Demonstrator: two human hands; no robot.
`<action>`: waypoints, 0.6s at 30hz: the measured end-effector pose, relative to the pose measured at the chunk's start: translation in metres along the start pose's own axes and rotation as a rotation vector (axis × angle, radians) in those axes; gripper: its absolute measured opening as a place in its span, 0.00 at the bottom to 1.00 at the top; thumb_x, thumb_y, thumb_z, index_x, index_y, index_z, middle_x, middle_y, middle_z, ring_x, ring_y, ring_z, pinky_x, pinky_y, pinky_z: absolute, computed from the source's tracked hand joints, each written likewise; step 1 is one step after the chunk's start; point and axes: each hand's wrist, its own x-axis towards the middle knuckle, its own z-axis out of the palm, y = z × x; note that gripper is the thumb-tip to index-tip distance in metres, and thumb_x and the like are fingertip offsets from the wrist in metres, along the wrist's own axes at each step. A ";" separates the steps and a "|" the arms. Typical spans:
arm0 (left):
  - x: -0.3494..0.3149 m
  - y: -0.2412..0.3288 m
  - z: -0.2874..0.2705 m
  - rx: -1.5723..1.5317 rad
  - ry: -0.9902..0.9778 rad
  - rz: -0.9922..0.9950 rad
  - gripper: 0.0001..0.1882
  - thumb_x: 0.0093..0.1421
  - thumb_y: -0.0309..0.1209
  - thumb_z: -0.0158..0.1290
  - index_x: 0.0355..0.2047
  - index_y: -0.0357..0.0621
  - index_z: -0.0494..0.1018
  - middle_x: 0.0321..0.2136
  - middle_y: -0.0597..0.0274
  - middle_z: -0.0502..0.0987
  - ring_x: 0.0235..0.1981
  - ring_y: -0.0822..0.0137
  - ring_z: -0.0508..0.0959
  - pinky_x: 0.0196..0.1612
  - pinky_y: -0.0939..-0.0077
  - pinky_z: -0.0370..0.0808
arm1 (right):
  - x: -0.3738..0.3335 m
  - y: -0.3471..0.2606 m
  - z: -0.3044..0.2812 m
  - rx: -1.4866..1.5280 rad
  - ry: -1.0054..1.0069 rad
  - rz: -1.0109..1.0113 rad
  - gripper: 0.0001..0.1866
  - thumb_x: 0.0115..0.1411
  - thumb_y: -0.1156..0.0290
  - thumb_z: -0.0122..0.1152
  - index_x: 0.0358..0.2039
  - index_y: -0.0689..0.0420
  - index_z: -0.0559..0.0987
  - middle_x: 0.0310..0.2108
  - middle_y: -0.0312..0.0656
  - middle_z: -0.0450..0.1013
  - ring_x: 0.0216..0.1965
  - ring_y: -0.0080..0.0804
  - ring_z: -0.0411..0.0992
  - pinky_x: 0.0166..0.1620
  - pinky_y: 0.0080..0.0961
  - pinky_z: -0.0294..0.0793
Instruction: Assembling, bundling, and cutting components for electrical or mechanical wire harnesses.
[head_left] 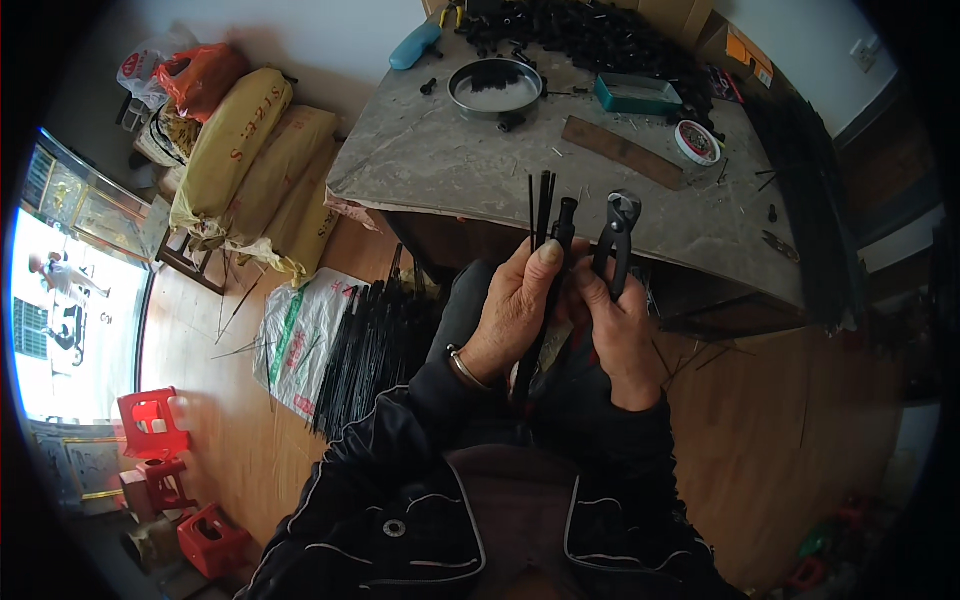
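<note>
My left hand point(515, 310) grips a small bundle of thin black rods point(541, 205) that stick up above the thumb, together with a thicker black rod with a capped tip point(566, 215). My right hand point(618, 325) holds black end-cutting pincers point(619, 225) by the handles, jaws up, right beside the capped rod. Both hands are close together in front of the table edge, above my lap.
A grey worktable point(440, 160) carries a round metal pan point(495, 88), a teal tray point(636, 95), a wooden strip point(622, 152), a tape roll point(697, 142) and a heap of black parts point(590, 35). Black rods point(365, 345) lie on a white sack on the floor. Yellow sacks point(250, 165) and red stools point(155, 425) stand at left.
</note>
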 end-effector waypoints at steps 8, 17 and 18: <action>0.000 -0.002 -0.002 -0.003 -0.037 0.021 0.27 0.69 0.51 0.40 0.46 0.37 0.72 0.22 0.68 0.73 0.18 0.80 0.70 0.21 0.86 0.66 | -0.002 0.001 0.005 0.063 0.019 -0.004 0.16 0.66 0.61 0.55 0.45 0.61 0.76 0.23 0.31 0.69 0.22 0.17 0.67 0.26 0.15 0.66; -0.002 -0.001 -0.002 -0.019 -0.026 0.021 0.26 0.69 0.51 0.41 0.46 0.37 0.72 0.22 0.69 0.73 0.18 0.80 0.69 0.20 0.86 0.64 | -0.002 0.002 0.005 0.039 0.041 -0.005 0.17 0.66 0.59 0.55 0.45 0.61 0.76 0.21 0.30 0.69 0.21 0.14 0.66 0.23 0.13 0.62; -0.002 -0.001 -0.002 -0.010 -0.025 0.022 0.26 0.69 0.50 0.41 0.46 0.37 0.72 0.22 0.69 0.73 0.18 0.80 0.69 0.20 0.86 0.64 | -0.002 0.001 0.004 0.013 0.038 0.009 0.17 0.66 0.59 0.55 0.45 0.61 0.76 0.21 0.30 0.69 0.21 0.14 0.65 0.23 0.13 0.61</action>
